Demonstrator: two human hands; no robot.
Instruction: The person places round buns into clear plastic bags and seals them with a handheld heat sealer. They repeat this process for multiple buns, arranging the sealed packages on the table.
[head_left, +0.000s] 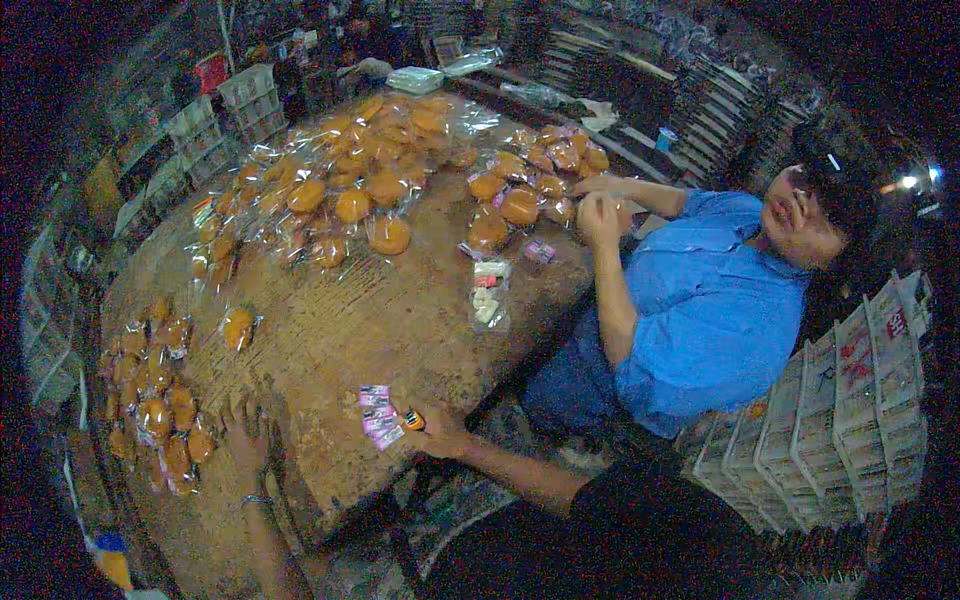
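At the near edge of the wooden table [300, 370], my left hand [245, 440] lies with its fingers stretched and apart. It holds nothing and is beside a group of round golden-brown buns in clear wrappers [155, 415]. A single wrapped bun [239, 329] lies a little beyond that hand. My right hand [438, 433] is closed on a small orange-and-black object [413, 420], whose kind I cannot make out. Touching or close beside it, several pink-and-white printed labels [378, 415] lie fanned out on the table.
A large heap of wrapped buns [350, 160] covers the table's far side. On the right, a co-worker in a blue shirt [700, 300] has both hands at another bun pile [525, 185]. A clear packet [490, 295] lies nearby. Stacked pale crates [840, 410] stand at right.
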